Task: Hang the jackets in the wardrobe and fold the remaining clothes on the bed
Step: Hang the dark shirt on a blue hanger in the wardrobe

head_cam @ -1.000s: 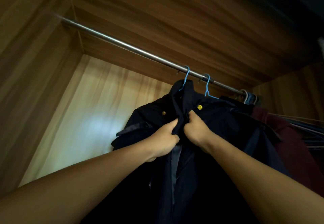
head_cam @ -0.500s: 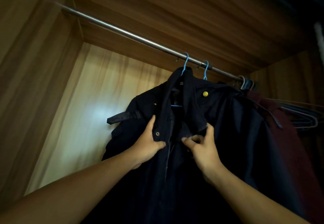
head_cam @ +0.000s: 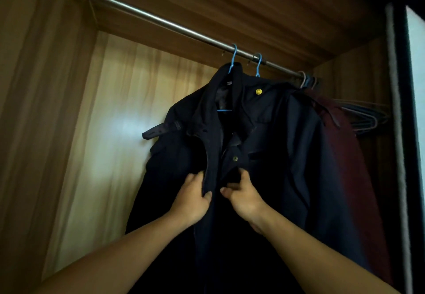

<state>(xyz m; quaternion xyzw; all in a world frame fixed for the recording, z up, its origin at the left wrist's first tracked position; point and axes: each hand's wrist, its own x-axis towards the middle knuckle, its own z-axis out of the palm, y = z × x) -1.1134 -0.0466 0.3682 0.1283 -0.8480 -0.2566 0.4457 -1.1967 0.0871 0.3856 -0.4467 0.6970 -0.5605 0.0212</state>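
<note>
A dark navy jacket (head_cam: 188,155) hangs from a blue hanger (head_cam: 232,59) on the wardrobe's metal rail (head_cam: 149,17). My left hand (head_cam: 192,198) grips the jacket's left front edge at chest height, thumb over the cloth. Close beside it, my right hand (head_cam: 243,196) pinches the right front edge just below a brass snap. A second dark jacket (head_cam: 305,146) with a gold button hangs behind on another blue hanger (head_cam: 258,64).
A maroon garment (head_cam: 358,167) hangs at the right, with several bare hangers (head_cam: 365,116) bunched beyond it. Wooden wardrobe walls (head_cam: 46,109) close in on the left and back. A dark door edge (head_cam: 397,132) stands at the far right.
Both hands have slid down the jacket's front from the collar to chest height, gripping the two front edges. The view has tilted lower.
</note>
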